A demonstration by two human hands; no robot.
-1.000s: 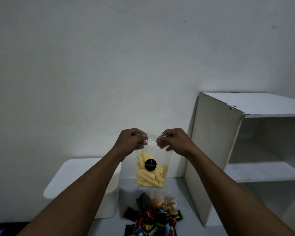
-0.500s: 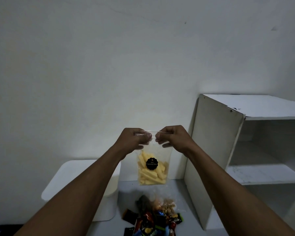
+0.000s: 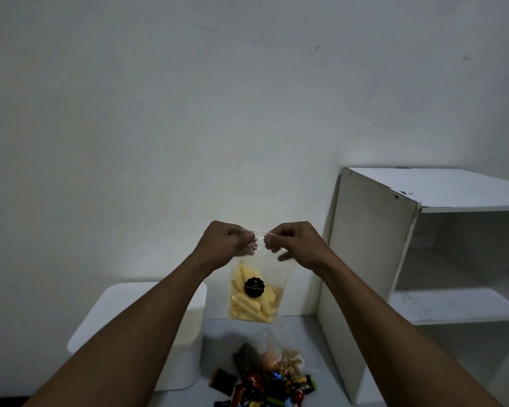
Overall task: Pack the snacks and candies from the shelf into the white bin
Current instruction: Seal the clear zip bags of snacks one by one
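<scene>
A clear plastic bag of yellow snack sticks (image 3: 254,298) with a round black label hangs in the air at the middle of the view. My left hand (image 3: 228,243) pinches the bag's top edge at its left end and my right hand (image 3: 294,245) pinches it at its right end, fingers curled. The white bin (image 3: 188,312) stands low on the left, partly hidden by my left forearm. The white shelf (image 3: 370,259) stands on the right with bare boards. A pile of wrapped candies and small snack bags (image 3: 268,377) lies on the floor under the bag.
A plain white wall fills the upper half of the view. The shelf's side panel stands close to my right forearm. The floor between bin and shelf is pale and holds the candy pile.
Both hands have stayed at the bag's top edge with their fingertips shifting slightly closer together. The bag hangs a little more to the left and tilted.
</scene>
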